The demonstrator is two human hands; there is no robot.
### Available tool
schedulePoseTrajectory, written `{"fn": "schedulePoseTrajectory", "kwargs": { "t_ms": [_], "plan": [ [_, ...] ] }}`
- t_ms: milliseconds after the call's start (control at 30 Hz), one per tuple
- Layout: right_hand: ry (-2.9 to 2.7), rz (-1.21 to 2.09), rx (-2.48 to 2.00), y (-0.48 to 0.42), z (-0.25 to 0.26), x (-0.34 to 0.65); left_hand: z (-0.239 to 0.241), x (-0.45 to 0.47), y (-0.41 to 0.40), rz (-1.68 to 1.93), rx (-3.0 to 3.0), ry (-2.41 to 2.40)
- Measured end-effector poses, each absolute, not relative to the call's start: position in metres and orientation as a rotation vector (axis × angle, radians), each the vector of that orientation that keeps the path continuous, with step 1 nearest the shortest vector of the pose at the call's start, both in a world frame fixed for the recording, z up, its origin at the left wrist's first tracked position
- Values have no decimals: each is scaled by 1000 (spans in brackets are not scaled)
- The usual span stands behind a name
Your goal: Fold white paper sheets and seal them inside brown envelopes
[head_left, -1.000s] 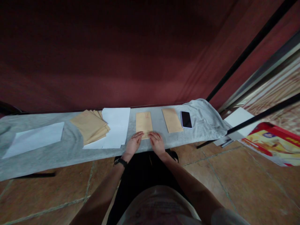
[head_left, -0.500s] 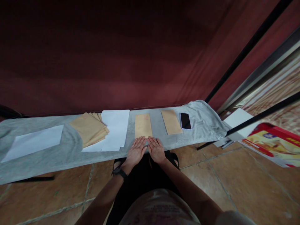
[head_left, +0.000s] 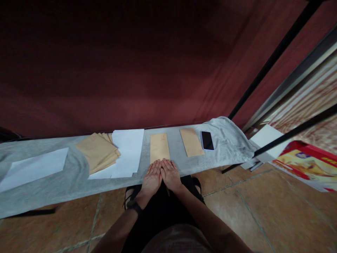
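Observation:
My left hand (head_left: pixel 152 177) and my right hand (head_left: pixel 170 174) lie flat side by side at the near edge of a narrow table (head_left: pixel 65 179) covered in grey cloth. Their fingers are stretched out and the fingertips rest on the near end of a brown envelope (head_left: pixel 159 147). Neither hand holds anything. A dark watch sits on my left wrist. A second brown envelope (head_left: pixel 191 142) lies to the right, with a black phone (head_left: pixel 207 140) beside it. A fanned pile of brown envelopes (head_left: pixel 97 151) lies to the left, partly on white paper (head_left: pixel 127 151).
Another white sheet (head_left: pixel 33 167) lies at the table's left end. A dark red curtain (head_left: pixel 131 70) hangs behind the table. On the tiled floor to the right lie a red and yellow box (head_left: pixel 306 163), white papers (head_left: pixel 265 137) and black poles (head_left: pixel 292 131).
Both hands have slid back along the envelope toward me and drawn together, going from slightly curled at its lower corners to flat and touching. The view has tilted slightly.

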State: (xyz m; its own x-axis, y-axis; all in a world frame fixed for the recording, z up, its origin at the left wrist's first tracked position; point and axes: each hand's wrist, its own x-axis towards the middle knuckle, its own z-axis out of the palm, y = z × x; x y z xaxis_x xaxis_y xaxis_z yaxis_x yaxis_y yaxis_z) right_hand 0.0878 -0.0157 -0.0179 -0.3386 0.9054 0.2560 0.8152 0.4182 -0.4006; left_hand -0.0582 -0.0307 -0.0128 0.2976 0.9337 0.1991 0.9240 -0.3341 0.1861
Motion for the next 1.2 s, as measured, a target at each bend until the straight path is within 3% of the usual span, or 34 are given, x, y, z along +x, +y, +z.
{"fn": "schedulePoseTrajectory", "kwargs": {
  "t_ms": [333,800,1200],
  "plan": [
    [-2360,331,-1484,34,-26,103,-21,-58,-32,414,2592,1796],
    [-2310,356,-1605,134,0,74,-23,-52,-32,429,2567,1882],
    [-2315,251,-1428,8,-33,97,-26,-50,-33,451,2586,1870]
  ]
}}
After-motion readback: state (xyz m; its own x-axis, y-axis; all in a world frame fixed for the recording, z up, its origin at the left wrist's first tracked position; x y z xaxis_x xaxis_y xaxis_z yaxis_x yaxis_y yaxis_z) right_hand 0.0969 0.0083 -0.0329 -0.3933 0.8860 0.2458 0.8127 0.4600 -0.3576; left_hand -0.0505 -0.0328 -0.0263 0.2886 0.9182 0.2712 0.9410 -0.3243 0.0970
